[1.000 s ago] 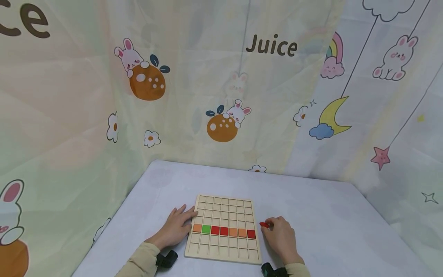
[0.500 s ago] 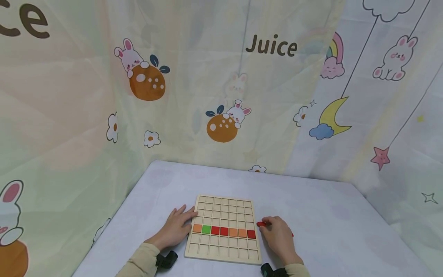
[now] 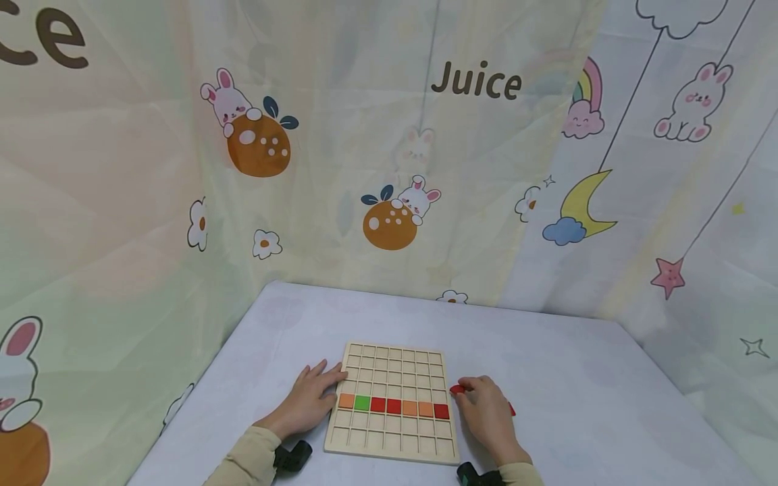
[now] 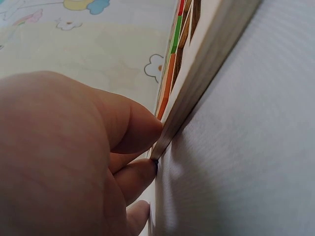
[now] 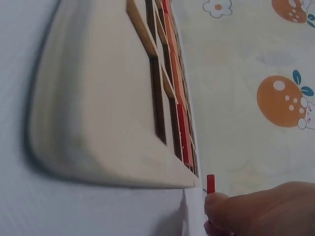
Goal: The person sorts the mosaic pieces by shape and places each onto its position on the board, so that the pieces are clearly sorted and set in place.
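A wooden grid board point(image 3: 419, 442) lies on the table, with one row of its cells filled by orange, green and red square tiles. At its left edge rests my left hand point(image 3: 306, 399), fingers extended, the thumb and fingertips touching the rim. Right of the board, my right hand point(image 3: 489, 413) pinches a red tile point(image 3: 457, 389) between thumb and fingers; the right wrist view shows that red tile point(image 5: 210, 183) edge-on. Another bit of red point(image 3: 512, 409) shows at the outer side of this hand, mostly hidden by it.
A white cloth covers the table point(image 3: 571, 378). Printed curtains point(image 3: 328, 121) with rabbits and fruit hang behind and at both sides. Black wrist cameras point(image 3: 293, 456) sit on both wrists.
My right hand has shifted slightly left toward the board with its red tile, and a second red bit has come into view at its outer side. My left hand stays put.
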Action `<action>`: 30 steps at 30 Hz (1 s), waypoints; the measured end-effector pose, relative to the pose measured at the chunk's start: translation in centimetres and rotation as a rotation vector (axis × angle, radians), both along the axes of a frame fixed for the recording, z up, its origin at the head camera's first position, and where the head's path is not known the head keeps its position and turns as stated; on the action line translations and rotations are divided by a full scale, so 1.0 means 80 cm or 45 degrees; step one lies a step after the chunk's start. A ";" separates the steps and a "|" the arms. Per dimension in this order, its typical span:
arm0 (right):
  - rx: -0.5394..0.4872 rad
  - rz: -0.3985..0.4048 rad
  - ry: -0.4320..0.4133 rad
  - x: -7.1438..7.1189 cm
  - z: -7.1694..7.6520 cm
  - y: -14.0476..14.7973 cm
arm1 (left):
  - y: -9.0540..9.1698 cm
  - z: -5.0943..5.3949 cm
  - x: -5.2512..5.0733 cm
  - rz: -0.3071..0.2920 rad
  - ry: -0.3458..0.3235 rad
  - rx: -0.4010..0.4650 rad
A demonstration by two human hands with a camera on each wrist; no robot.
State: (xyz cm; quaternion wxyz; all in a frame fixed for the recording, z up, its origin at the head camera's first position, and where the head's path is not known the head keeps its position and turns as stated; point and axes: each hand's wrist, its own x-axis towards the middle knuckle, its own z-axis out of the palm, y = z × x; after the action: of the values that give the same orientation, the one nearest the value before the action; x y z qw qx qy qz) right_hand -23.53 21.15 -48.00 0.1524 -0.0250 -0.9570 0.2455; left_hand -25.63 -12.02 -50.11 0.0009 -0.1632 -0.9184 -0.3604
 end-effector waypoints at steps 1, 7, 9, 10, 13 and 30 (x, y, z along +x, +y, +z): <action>-0.001 0.017 0.004 0.000 0.000 -0.001 | 0.000 0.000 0.000 -0.003 0.005 0.002; 0.008 0.130 0.029 0.001 -0.004 -0.006 | 0.000 0.001 0.001 -0.014 0.026 -0.002; 0.011 0.160 0.029 0.002 -0.004 -0.007 | 0.000 0.002 0.002 -0.016 0.027 -0.005; 0.011 0.166 0.025 0.003 -0.004 -0.008 | 0.000 0.002 0.002 -0.016 0.026 -0.007; 0.012 0.187 0.018 0.004 -0.003 -0.010 | 0.000 0.001 0.002 -0.013 0.022 -0.008; -0.001 0.240 0.005 -0.001 -0.004 -0.019 | -0.001 0.001 0.001 -0.008 0.015 -0.017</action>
State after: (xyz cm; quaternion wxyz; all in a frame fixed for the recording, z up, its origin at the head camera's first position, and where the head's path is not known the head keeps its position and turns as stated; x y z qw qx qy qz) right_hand -23.60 19.65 -48.35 0.1305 0.0656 -0.9547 0.2593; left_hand -25.55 -12.07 -50.02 0.0041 -0.1682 -0.9202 -0.3533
